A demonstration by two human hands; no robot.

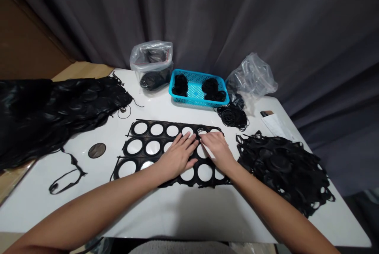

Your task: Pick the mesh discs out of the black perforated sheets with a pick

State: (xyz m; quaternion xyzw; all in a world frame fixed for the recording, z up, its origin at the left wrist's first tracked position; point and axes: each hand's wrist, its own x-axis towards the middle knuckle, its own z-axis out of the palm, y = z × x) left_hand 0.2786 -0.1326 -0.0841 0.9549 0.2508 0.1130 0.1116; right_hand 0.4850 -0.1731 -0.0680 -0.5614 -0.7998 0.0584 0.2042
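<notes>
A thin black rubber sheet (pixel 144 139) with rows of round holes lies flat on the white table, which shows through the holes. My left hand (pixel 179 155) rests on its middle, palm down with the fingers stretched out. At the sheet's far right part, my right hand (pixel 217 149) has its fingertips pinched together by a hole. A thin black ring (pixel 201 130) shows at those fingertips, partly lifted out of line with the hole. The palm hides some holes at the right edge.
A blue basket (pixel 195 102) holding bundles of black rings stands behind the sheet, between plastic bags (pixel 152 64). Loose rings (pixel 232 116) lie nearby. Black rubber scraps (pixel 281 163) are heaped at right; stacked black sheets (pixel 59 104) cover the left. A black disc (pixel 97 150) lies left.
</notes>
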